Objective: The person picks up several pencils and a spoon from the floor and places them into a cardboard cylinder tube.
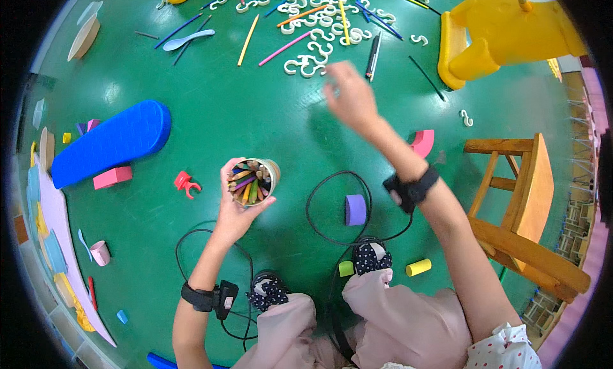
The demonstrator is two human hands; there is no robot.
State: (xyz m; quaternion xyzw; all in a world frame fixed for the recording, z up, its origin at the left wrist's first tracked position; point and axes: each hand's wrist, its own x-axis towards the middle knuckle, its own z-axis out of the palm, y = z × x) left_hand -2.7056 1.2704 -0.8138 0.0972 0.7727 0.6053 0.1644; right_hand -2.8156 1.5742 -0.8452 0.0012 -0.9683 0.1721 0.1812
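My left hand [234,209] is wrapped around a round cup [276,173] and holds it upright over the green floor. Coloured pencils [254,189] stand packed inside it. Out ahead, my right hand [351,97] hovers near a pile of white S-shaped hooks [319,48]. Its fingers are smeared by motion, so whether they hold anything is unclear. Loose pencils lie on and around the hooks, among them a pink pencil [285,48] and a yellow pencil [249,40]. Two dark pens [373,56] rest just beyond my right hand.
A wooden stool [533,190] lies on its side at the right. Yellow plastic furniture [485,40] stands at the far right. At left, a blue board [115,139] leans on a pink block [112,177]. A purple block [355,210] and black cables [308,209] lie near my feet.
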